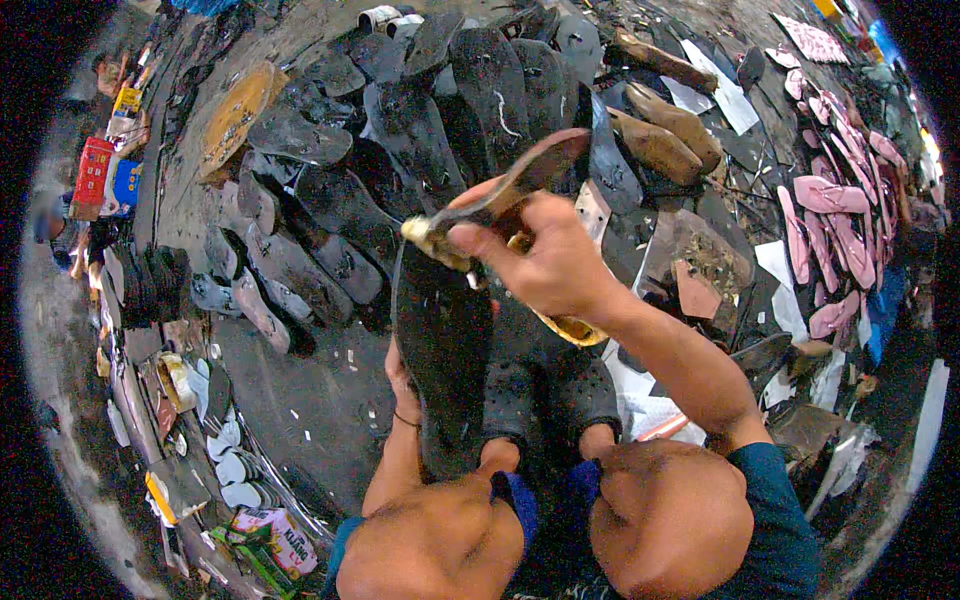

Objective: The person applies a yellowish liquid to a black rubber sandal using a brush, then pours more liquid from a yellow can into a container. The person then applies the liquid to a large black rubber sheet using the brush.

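The left hand (399, 374) grasps a black shoe sole (440, 350); the right hand (550, 262) clenches a blurred curved piece (553, 153), perhaps a sole.

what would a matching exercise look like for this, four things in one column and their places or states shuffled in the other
1. left hand
2. right hand
3. pink pieces
4. clogs

A. worn, with holes in the top
B. heaped at the far right
C. partly hidden behind a long dark piece
D. raised, holding a curved dark piece

Pairs: 1-C, 2-D, 3-B, 4-A
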The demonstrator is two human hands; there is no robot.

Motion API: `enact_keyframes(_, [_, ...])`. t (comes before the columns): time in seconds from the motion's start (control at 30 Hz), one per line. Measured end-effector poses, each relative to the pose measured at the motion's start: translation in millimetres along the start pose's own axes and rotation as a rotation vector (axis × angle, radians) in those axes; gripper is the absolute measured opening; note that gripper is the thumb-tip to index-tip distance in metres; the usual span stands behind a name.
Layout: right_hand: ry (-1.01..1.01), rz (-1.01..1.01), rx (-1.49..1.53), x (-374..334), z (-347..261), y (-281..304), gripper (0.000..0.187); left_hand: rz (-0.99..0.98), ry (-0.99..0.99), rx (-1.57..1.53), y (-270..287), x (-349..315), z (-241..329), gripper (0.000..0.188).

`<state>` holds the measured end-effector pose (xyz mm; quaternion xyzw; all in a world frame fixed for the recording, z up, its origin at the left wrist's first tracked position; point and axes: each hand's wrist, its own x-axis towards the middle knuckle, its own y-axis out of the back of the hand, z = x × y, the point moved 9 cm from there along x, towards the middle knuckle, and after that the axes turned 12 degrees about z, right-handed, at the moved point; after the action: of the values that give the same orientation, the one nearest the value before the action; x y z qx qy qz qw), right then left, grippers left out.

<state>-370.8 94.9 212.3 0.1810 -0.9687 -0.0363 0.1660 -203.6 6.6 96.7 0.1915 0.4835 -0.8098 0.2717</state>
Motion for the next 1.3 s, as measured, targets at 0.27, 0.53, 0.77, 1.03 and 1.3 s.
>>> enact_keyframes(0.27, [0.088, -0.150, -0.067, -63.3, -12.7, -16.4, 0.025, -0.325, -0.052, -0.253, -1.2, 14.7, 21.4, 0.068])
enact_keyframes(0.53, [0.020, -0.061, -0.298, 22.7, 13.0, -27.5, 0.021, -0.050, -0.035, 0.011, 21.0, -4.5, -0.3, 0.055])
enact_keyframes(0.77, [-0.127, 0.009, -0.019, 14.9, 33.3, -2.3, 0.018, -0.200, -0.121, -0.173, 19.8, -3.1, 24.7, 0.068])
enact_keyframes(1.03, [0.052, -0.255, -0.053, -100.8, -9.4, -37.8, 0.020, -0.220, -0.281, -0.342, 16.8, 9.7, 57.8, 0.070])
enact_keyframes(1.3, [-0.291, 0.059, -0.400, -54.9, 59.0, 48.0, 0.022, 0.293, -0.185, 0.010, 182.8, -64.1, 27.5, 0.050])
